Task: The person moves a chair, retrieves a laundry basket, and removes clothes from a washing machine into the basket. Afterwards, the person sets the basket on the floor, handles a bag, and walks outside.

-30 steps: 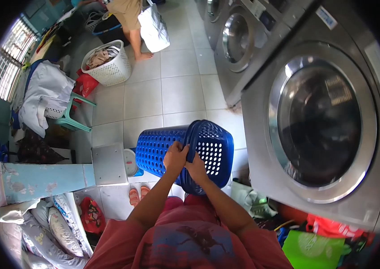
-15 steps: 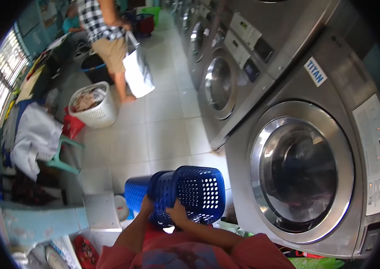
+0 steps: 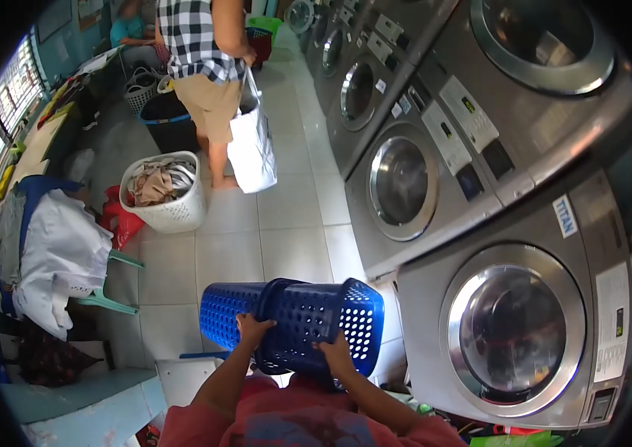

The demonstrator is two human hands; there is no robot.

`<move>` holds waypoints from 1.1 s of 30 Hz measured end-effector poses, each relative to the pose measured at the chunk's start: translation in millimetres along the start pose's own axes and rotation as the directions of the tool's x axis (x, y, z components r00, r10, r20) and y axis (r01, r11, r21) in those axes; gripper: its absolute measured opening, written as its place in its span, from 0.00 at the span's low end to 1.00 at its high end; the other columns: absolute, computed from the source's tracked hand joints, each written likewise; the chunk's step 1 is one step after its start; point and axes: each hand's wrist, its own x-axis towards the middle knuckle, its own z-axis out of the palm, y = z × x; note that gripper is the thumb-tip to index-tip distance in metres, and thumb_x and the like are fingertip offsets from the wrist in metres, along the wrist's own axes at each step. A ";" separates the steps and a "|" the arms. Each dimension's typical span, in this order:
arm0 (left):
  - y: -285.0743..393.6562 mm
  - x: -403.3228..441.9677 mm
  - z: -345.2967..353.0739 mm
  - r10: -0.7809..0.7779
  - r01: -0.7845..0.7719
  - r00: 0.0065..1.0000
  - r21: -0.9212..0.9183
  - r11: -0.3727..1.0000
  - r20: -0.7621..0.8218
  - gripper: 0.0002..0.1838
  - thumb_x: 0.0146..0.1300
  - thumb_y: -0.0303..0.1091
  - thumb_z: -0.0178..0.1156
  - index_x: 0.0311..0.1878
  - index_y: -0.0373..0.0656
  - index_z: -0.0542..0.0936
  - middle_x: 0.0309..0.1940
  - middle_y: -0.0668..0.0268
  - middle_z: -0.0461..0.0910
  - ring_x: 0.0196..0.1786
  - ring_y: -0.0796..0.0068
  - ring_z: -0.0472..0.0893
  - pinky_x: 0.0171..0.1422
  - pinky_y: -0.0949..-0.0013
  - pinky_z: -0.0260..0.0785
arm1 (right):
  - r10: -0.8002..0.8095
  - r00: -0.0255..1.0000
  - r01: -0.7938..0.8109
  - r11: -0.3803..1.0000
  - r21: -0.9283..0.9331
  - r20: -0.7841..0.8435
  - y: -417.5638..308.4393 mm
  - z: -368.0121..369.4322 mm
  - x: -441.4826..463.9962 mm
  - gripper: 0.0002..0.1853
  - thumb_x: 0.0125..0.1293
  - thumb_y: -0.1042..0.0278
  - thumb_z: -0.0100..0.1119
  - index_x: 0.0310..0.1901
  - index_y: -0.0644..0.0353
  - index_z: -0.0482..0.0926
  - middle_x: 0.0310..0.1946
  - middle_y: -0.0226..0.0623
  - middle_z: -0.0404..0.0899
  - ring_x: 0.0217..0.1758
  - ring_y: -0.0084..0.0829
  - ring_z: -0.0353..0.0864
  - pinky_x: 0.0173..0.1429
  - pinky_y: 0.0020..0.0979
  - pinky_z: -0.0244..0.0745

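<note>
Two blue plastic laundry baskets lie on their sides in front of me, one nested in the other. The brighter basket (image 3: 228, 307) is on the left, and the darker basket (image 3: 302, 316) is on the right with its mouth turned to the right. My left hand (image 3: 253, 328) is closed on the left basket near where the two meet. On the right basket, close to its rim, my right hand (image 3: 337, 353) keeps a grip. Both baskets have walls full of round holes.
Steel front-loading machines (image 3: 513, 331) line the right side. A white basket of clothes (image 3: 170, 212) stands on the tiled floor (image 3: 234, 261). Beyond it a person (image 3: 200, 97) holds a white bag (image 3: 252, 149). White cloth (image 3: 62, 253) drapes a green chair (image 3: 111, 298) at left.
The baskets have turned so their side walls show more and the mouth faces further right. My hands have moved further apart, the right one toward the rim. The view has shifted.
</note>
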 end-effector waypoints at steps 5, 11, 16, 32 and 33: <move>3.8 69.7 -51.8 0.048 -0.047 0.995 0.014 0.999 -0.091 0.30 0.28 0.44 0.65 0.34 0.30 0.71 0.41 0.52 0.61 0.45 0.56 0.63 0.51 0.64 0.57 | 0.020 0.996 -0.002 0.983 0.185 -0.091 -44.0 -2.5 10.9 0.19 0.41 0.83 0.47 0.40 0.70 0.63 0.30 0.41 0.72 0.30 0.26 0.74 0.35 0.24 0.70; -60.5 161.4 -99.3 0.181 -0.139 0.920 0.142 0.980 -0.347 0.17 0.36 0.30 0.58 0.34 0.38 0.70 0.40 0.51 0.65 0.42 0.52 0.67 0.43 0.60 0.62 | -0.021 0.999 0.033 0.961 0.275 -0.046 -87.4 -20.1 47.8 0.20 0.35 0.86 0.38 0.38 0.70 0.62 0.31 0.42 0.70 0.29 0.30 0.74 0.33 0.26 0.73; -47.2 185.8 -172.7 -0.139 0.205 0.949 0.220 0.954 -0.282 0.25 0.42 0.24 0.46 0.48 0.43 0.57 0.32 0.49 0.72 0.39 0.51 0.72 0.43 0.56 0.62 | 0.016 1.000 -0.010 0.964 0.264 -0.022 -178.7 -10.0 52.9 0.20 0.39 0.82 0.43 0.40 0.70 0.63 0.29 0.41 0.72 0.27 0.27 0.75 0.34 0.23 0.70; -348.1 258.9 -252.3 -0.491 0.289 0.866 -0.702 0.651 -0.098 0.27 0.40 0.28 0.53 0.49 0.36 0.61 0.39 0.58 0.68 0.44 0.59 0.68 0.45 0.63 0.62 | 0.050 0.998 -0.054 0.984 -0.171 -0.025 -210.0 74.7 128.6 0.19 0.46 0.78 0.54 0.42 0.64 0.63 0.29 0.35 0.71 0.30 0.25 0.73 0.38 0.26 0.68; -363.8 268.4 -245.5 -0.495 0.306 0.865 -0.702 0.643 -0.077 0.27 0.40 0.28 0.53 0.49 0.36 0.61 0.39 0.58 0.68 0.44 0.59 0.68 0.45 0.63 0.62 | 0.020 0.999 -0.026 0.972 -0.234 -0.028 -203.2 80.5 137.4 0.18 0.46 0.77 0.54 0.42 0.64 0.64 0.29 0.33 0.71 0.29 0.24 0.72 0.37 0.24 0.67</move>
